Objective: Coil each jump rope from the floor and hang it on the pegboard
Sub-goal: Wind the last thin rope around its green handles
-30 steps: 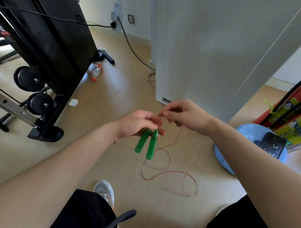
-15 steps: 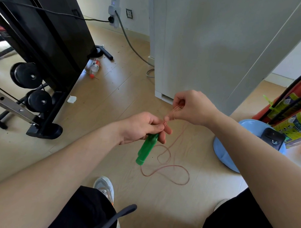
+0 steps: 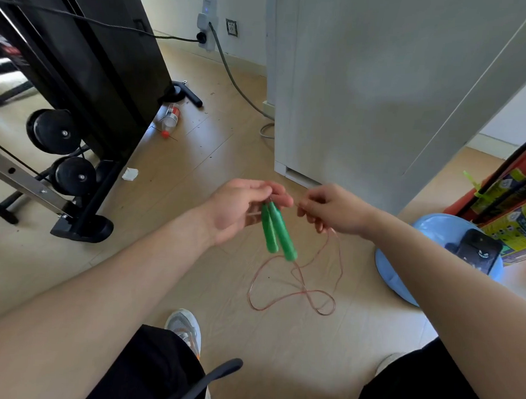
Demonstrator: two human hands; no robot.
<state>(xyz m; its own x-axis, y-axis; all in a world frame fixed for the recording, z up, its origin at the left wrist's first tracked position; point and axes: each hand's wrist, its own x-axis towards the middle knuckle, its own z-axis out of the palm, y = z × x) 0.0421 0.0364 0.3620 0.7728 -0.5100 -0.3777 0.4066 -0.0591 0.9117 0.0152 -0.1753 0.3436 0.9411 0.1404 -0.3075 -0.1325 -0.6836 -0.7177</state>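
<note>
Pinching the tops of the 2 handles (image 3: 278, 234) together, the left grip (image 3: 240, 207) lets them hang side by side, probably to keep both rope ends in 1 place while coils are gathered. The right grip (image 3: 334, 212), just beside it, is clamped by its fingertips on the cord (image 3: 303, 285), which drops below both grips into loose loops on the floor (image 3: 197, 173). The handles are smooth green plastic, shaped as tapered rods. The cord is thin, glossy and pinkish-clear, and looks springy enough to hold open curves. No pegboard is in view.
</note>
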